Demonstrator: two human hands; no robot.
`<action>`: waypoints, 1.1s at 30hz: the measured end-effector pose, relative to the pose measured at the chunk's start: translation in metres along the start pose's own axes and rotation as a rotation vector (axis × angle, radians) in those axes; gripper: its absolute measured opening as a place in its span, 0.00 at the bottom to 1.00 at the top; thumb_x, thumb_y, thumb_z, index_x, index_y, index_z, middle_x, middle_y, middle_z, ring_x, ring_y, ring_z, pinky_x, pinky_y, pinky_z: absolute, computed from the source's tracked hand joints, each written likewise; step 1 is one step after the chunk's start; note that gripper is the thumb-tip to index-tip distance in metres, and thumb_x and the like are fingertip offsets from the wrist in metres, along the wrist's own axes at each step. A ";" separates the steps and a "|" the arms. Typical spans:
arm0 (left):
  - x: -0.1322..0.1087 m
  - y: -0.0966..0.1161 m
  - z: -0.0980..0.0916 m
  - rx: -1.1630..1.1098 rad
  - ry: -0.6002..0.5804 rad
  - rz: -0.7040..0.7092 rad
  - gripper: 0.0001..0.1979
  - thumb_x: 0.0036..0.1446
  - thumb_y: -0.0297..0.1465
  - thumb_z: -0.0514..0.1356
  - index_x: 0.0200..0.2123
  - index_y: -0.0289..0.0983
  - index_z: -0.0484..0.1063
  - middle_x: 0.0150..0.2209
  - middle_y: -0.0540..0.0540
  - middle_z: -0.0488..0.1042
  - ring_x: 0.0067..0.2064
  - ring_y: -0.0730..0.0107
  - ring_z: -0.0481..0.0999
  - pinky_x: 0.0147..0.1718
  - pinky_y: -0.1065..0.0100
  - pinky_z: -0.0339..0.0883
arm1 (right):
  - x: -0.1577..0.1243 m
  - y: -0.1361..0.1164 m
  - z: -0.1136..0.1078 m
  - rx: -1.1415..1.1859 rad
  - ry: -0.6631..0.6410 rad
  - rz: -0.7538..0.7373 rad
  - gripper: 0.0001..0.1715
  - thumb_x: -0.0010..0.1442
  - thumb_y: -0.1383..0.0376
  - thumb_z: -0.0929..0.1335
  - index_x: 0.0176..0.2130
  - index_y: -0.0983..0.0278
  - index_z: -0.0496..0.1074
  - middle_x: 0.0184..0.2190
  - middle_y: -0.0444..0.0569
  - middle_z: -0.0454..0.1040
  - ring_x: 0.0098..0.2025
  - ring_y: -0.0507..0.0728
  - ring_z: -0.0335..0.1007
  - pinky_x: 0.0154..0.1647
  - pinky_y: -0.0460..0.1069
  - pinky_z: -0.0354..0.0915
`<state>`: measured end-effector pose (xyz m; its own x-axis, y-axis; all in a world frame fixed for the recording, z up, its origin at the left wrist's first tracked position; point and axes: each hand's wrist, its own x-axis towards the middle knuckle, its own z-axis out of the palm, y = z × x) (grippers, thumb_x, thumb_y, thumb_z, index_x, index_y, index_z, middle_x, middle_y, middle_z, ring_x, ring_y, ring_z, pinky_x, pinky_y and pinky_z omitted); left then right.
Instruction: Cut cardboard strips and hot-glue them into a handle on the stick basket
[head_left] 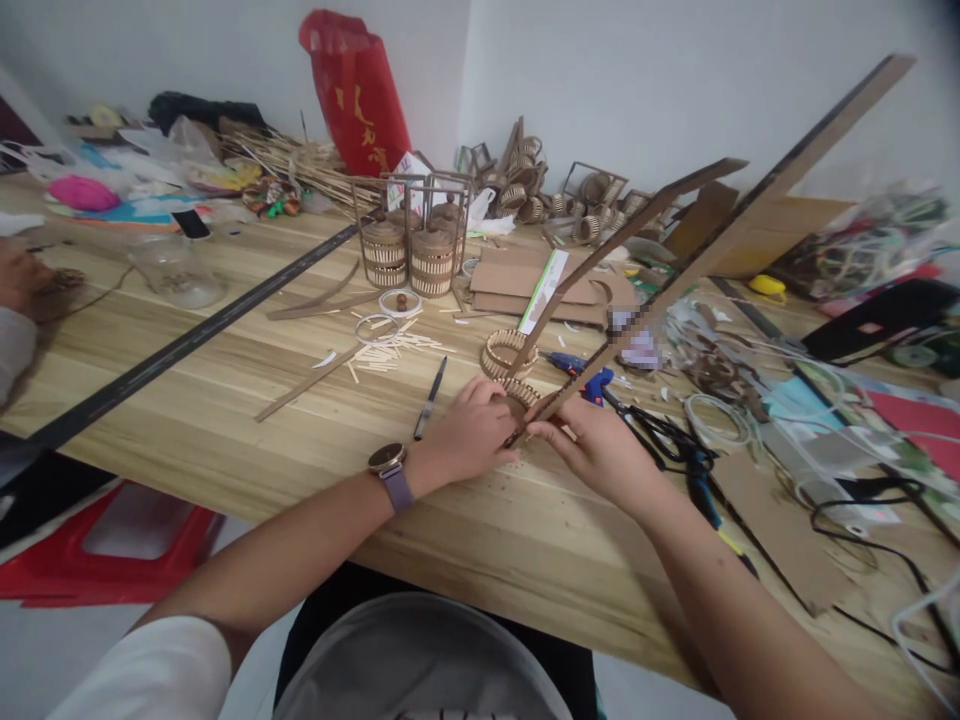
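Note:
My left hand (469, 432), with a watch on the wrist, curls over a small woven ring piece (523, 392) at the near middle of the wooden table (225, 380). My right hand (592, 445) pinches the lower end of a long brown cardboard strip (720, 240) that rises up to the right. A second brown strip (622, 240) leans beside it, its foot at a round woven basket ring (506, 352). Both hands meet at the strips' lower ends.
A black pen (430, 398), black scissors (660, 435), a blue glue gun (585, 375), small woven lanterns (411, 252), cardboard sheets (525, 280), a long black strip (187, 340), cables at the right, a red bag (356, 90). Another person's hand (19, 280) rests at the far left.

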<state>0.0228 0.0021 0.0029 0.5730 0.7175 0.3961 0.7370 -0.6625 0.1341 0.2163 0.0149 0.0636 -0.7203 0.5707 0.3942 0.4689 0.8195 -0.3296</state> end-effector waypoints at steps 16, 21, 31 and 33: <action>-0.001 0.001 0.004 0.005 0.046 0.013 0.15 0.57 0.42 0.66 0.41 0.37 0.75 0.37 0.45 0.74 0.54 0.53 0.64 0.61 0.49 0.55 | 0.002 0.005 0.003 0.004 -0.023 0.034 0.09 0.68 0.62 0.62 0.40 0.63 0.71 0.34 0.53 0.78 0.35 0.59 0.76 0.34 0.50 0.69; 0.000 0.001 0.004 0.009 0.046 0.008 0.16 0.56 0.41 0.67 0.42 0.36 0.75 0.37 0.45 0.75 0.53 0.52 0.64 0.60 0.48 0.56 | 0.002 0.005 0.004 -0.001 -0.021 0.026 0.11 0.68 0.62 0.61 0.40 0.62 0.71 0.34 0.52 0.78 0.36 0.59 0.75 0.35 0.50 0.69; 0.000 0.002 0.008 -0.038 0.056 -0.010 0.13 0.57 0.37 0.67 0.42 0.36 0.76 0.40 0.44 0.76 0.54 0.51 0.64 0.60 0.49 0.56 | 0.001 0.009 0.006 0.032 -0.015 0.050 0.08 0.67 0.62 0.63 0.41 0.62 0.70 0.36 0.53 0.78 0.39 0.60 0.76 0.37 0.50 0.69; 0.000 0.002 0.009 -0.047 0.056 -0.013 0.13 0.57 0.37 0.66 0.42 0.36 0.75 0.41 0.45 0.76 0.55 0.51 0.63 0.60 0.48 0.56 | 0.000 0.010 0.007 0.033 -0.015 0.056 0.08 0.67 0.62 0.63 0.41 0.62 0.70 0.36 0.53 0.78 0.38 0.60 0.75 0.37 0.50 0.69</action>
<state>0.0274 0.0024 -0.0049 0.5414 0.7139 0.4441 0.7258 -0.6635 0.1818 0.2172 0.0223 0.0544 -0.7009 0.6145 0.3620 0.4917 0.7840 -0.3789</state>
